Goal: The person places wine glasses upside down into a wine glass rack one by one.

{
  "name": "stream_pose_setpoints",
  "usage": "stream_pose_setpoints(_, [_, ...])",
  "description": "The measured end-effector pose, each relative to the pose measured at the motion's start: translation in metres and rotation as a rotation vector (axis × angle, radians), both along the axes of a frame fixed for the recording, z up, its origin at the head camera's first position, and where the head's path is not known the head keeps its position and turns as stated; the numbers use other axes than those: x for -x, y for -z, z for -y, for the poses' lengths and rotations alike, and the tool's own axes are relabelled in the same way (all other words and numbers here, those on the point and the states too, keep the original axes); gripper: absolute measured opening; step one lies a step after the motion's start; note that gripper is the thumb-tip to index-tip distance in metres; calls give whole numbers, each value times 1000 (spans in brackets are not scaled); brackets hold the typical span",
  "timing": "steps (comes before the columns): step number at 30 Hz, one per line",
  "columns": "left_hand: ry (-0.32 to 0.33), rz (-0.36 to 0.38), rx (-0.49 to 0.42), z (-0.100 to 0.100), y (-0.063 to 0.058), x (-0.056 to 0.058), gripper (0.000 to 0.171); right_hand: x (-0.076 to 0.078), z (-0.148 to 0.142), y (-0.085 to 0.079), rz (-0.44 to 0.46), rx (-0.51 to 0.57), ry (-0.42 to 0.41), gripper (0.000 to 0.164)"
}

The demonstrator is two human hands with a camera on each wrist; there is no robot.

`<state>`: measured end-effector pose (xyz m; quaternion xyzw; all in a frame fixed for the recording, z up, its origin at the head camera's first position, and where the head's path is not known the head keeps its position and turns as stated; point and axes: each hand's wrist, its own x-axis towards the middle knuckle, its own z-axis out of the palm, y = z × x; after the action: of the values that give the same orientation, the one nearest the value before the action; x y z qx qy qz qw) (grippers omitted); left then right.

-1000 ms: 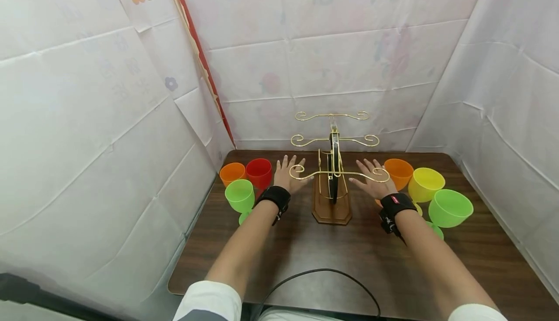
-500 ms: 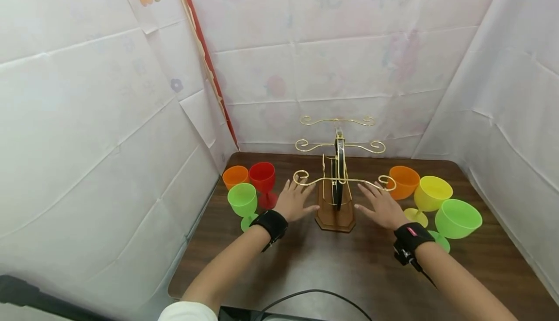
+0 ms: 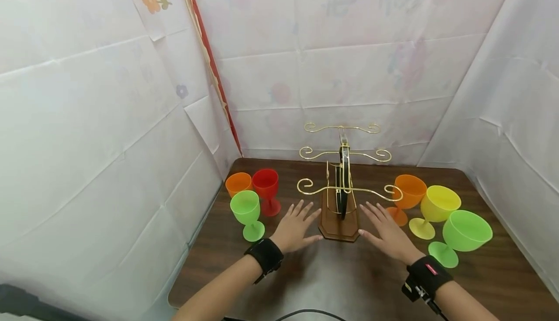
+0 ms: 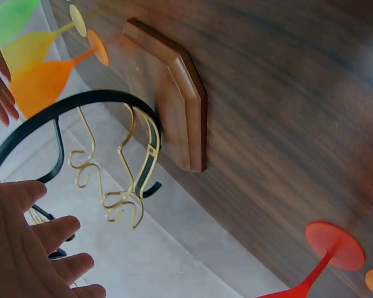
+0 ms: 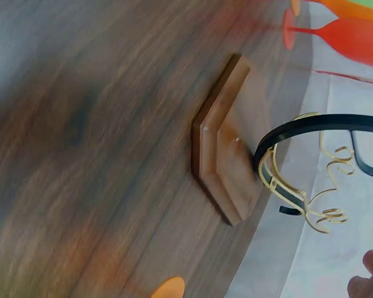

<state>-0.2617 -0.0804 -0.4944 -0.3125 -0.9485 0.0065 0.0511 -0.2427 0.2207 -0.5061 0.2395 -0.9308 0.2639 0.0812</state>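
In the head view, a goblet rack with gold scrolled arms and a black curved frame stands upright on its wooden base. My left hand is spread just left of the base, and my right hand mirrors it on the right. Both thumbs point in toward the base; contact cannot be told. Neither hand holds anything. Left of the rack stand a red goblet, an orange goblet and a green goblet. On the right are an orange goblet, a yellow goblet and a green goblet.
The brown wood-grain table has a white sheet hanging behind and at both sides. A black cable curves across the near edge. Each wrist wears a black strap.
Both hands have drawn back toward the table's near side, from beside the rack's frame to beside the front of its base. Fingers remain spread. The view has shifted slightly; rack and goblets keep their places.
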Motion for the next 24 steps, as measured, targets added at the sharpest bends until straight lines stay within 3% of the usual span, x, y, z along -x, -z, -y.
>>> stream_pose_setpoints(5, [12, 9, -35, 3, 7, -10, 74, -10, -2, 5, 24, 31, 24, 69])
stream_pose_setpoints(12, [32, 2, -112, 11, 2, -17, 75, -15, -6, 8, 55, 53, 65, 69])
stream_pose_setpoints(18, [55, -159, -292, 33, -9, -16, 73, -14, -7, 10, 68, 79, 86, 69])
stream_pose_setpoints(24, [-40, -338, -590, 71, -12, -9, 70, -13, -6, 12, 74, 100, 95, 69])
